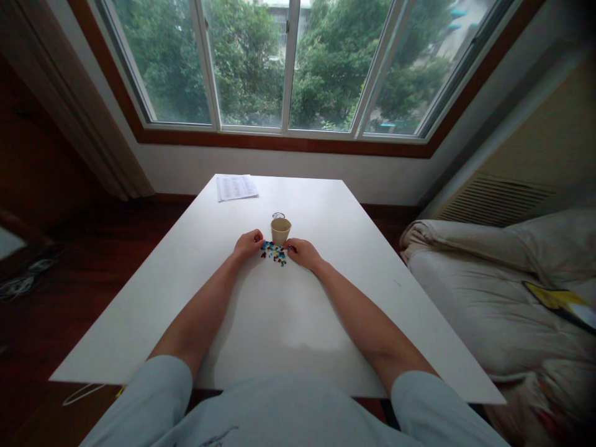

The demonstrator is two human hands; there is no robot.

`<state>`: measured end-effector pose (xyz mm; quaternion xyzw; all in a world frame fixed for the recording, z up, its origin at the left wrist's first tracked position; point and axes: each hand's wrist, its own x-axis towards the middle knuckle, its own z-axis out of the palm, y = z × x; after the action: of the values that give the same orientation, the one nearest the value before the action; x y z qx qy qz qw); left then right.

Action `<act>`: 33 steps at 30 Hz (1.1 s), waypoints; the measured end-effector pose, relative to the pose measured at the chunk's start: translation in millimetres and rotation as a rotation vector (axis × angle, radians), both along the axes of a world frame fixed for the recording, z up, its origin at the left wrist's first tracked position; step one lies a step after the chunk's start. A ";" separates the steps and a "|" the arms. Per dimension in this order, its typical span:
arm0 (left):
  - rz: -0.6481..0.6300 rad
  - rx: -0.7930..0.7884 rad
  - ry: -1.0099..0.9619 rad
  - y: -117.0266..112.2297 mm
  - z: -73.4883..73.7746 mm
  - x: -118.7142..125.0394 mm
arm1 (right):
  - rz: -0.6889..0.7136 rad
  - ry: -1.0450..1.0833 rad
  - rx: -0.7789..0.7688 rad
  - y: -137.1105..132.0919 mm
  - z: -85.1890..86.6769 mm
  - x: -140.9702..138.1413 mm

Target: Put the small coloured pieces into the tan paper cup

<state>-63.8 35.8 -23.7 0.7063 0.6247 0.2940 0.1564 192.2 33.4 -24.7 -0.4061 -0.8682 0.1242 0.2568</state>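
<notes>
Pieces (276, 254), tiny, blue, yellow and dark, plastic-looking, lie loose between left hand (247, 244) and right hand (302, 252), nearer than tan, tapered, paper-looking cup (280, 233). Both hands curled; grip on any piece, cannot tell. Knuckle bump could topple cup; careless sweep, scatter pieces.

**Head camera facing forward and down**

From the wearer's head, it is looking past the near shirt (298, 413), down across the white table (284, 316) and forward to the far window (246, 68). It is sitting well back, so the left hand (248, 243) and right hand (303, 252) are appearing small. Its wide view is taking in a curtain (77, 93) on the left and a padded seat (456, 298) on the right.
</notes>
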 end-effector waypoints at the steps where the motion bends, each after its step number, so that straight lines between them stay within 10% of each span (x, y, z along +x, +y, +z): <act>1: -0.016 -0.003 -0.002 -0.3 0.5 -0.3 | 0.006 0.002 0.004 0.4 -0.2 0.0; 33: -0.131 -0.064 0.034 -3.4 6.7 -3.2 | 0.046 0.021 -0.063 5.2 -4.4 2.9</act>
<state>-67.0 32.4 -17.0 0.7450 0.5889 0.2511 0.1874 195.2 38.6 -29.0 -0.3925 -0.8703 0.1617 0.2497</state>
